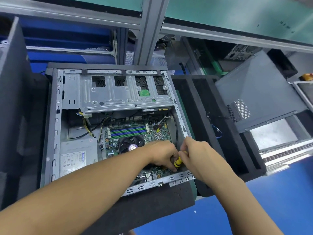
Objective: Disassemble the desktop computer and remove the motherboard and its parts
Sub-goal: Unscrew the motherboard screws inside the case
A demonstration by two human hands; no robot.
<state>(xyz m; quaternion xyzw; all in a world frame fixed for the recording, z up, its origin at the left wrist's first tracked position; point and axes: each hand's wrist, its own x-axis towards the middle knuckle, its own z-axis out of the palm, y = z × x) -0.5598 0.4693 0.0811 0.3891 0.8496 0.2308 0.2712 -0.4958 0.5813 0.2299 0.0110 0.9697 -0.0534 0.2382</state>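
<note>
**Both hands on the screwdriver at the board's lower right corner**

We see the computer case (55, 116) lying open on its side on a black foam pad (152, 200), which keeps the metal off the blue surface (279, 192) and stops it sliding. The motherboard (157, 133) is seated in the case, in the lower centre of the frame, with its fan (130, 143) and memory slots (128, 130) in place.

The right hand (198, 156) comes in from the lower right, its fingers curled round the top of the yellow-and-black screwdriver (177, 162). The left hand (162, 155) reaches across the board, its fingers bent down at the tool's lower end. We cannot tell whether they pinch the shaft, a screw or nothing, as the tip is hidden. We judge that one hand turns while the other steadies the tool over a mounting screw near the case wall.

Space is tight there, since the case rim runs just beside the tool. Elsewhere, the drive cage (118, 92) spans the upper part of the case and overhangs the board's top edge. The power supply (76, 156) sits at lower left, with yellow-and-black cables (88, 128) running from it towards the board. We reckon these must be unplugged before the board lifts out. A grey side panel (257, 92) lies at the right, beyond a black foam tray (203, 116).
</note>
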